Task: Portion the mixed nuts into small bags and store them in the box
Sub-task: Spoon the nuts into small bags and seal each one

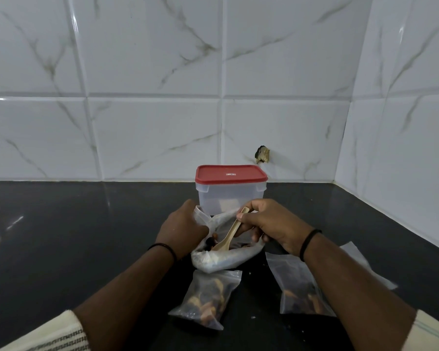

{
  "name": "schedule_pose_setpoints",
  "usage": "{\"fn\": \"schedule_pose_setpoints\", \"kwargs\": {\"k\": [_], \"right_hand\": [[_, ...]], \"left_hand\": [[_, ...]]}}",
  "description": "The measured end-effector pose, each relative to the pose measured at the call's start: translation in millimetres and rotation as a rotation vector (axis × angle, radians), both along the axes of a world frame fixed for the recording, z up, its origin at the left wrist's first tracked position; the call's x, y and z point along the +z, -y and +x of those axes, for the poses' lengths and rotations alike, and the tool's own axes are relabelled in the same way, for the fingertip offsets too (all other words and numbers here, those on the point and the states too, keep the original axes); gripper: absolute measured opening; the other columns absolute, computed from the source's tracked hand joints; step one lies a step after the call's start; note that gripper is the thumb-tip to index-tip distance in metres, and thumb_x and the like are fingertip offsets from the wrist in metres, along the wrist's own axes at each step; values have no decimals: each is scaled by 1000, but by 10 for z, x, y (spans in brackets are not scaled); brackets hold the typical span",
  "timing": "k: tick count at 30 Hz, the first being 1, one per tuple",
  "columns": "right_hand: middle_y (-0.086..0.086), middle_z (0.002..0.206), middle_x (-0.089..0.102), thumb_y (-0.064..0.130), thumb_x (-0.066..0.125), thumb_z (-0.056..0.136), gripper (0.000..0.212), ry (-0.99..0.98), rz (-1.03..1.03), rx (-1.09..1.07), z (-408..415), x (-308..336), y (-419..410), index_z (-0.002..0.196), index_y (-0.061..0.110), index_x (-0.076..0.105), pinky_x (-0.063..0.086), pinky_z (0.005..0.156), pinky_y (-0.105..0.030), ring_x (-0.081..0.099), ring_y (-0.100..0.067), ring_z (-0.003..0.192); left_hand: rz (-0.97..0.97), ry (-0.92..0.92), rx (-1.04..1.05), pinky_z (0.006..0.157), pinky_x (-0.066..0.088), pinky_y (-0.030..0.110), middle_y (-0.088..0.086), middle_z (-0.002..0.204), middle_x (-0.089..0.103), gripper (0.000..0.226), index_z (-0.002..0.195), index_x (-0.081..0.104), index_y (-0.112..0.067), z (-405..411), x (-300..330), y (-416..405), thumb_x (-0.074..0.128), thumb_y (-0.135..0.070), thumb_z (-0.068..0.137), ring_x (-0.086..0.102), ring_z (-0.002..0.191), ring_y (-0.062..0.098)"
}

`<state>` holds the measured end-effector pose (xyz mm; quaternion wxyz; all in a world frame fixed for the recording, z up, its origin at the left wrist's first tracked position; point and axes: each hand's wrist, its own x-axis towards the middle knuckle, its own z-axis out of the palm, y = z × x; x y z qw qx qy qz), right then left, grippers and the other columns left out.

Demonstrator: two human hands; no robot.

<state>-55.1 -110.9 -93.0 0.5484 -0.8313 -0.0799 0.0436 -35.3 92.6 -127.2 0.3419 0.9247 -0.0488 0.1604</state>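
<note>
Right hand: pinches wooden spoon, bowl down among nuts in large open bag. Left hand: grips bag's rim. Filled small bag: flat on dark counter, just before large bag; second filled bag under right forearm. Red-lidded box: closed, just behind.

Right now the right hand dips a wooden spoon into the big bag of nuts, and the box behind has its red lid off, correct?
Not quite. The head view shows the red lid closed on the box. The rest holds: right hand, wooden spoon, big bag.
</note>
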Motion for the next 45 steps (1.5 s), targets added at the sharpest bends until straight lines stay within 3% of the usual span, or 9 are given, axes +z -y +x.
{"fn": "schedule_pose_setpoints", "kwargs": {"k": [6,10,14,20,29,34,41,45], "right_hand": [[-10,80,77,15,56,98,9,-74,125,-136,32,1,52,96,7,60,27,37,-17,42,-10,43],[-12,79,77,12,53,98,10,-94,167,-202,47,-3,85,97,4,60,26,38,-18,40,-10,42],[-14,78,76,9,51,96,10,-102,233,-272,53,15,101,93,5,59,24,38,-19,37,-10,42],[-16,76,75,7,50,95,19,-58,327,-354,93,18,123,106,-4,60,21,41,-20,34,-10,42],[-11,77,75,11,57,95,11,145,456,-446,69,38,90,87,6,63,35,39,-23,46,-12,46],[-13,85,76,15,58,98,12,197,484,-331,16,68,41,98,4,61,40,43,-22,55,-14,50],[-11,97,76,7,69,90,10,304,414,54,-51,95,-31,100,10,71,48,52,-25,69,-22,68],[-15,99,75,6,69,89,12,348,446,77,-60,121,-15,99,11,73,51,53,-25,69,-21,71]], "left_hand": [[-12,20,-6,61,41,26,-3,95,65,25,88,46,-24,-14,-2,-10,69,-21,77,60,79,14],[-46,46,-37,67,44,24,-8,104,64,33,104,50,-24,-20,-1,-6,72,-30,79,61,85,13],[-81,78,-55,63,42,21,-7,96,64,36,108,51,-24,-44,7,8,72,-33,80,60,82,9],[-98,106,-71,61,40,18,-9,93,63,35,104,50,-25,-52,11,12,74,-32,80,59,79,7],[-80,96,-142,61,40,14,-17,89,58,42,112,48,-29,-73,13,13,75,-30,79,56,77,-3],[-78,75,-173,67,47,20,-12,95,61,44,114,49,-30,-64,11,13,75,-31,79,59,82,1],[-76,96,-163,61,39,14,-17,88,58,42,111,49,-30,-83,20,21,76,-33,80,56,78,-3],[-80,95,-154,60,38,13,-17,87,58,41,110,50,-29,-84,16,18,76,-32,79,56,77,-3]]}}
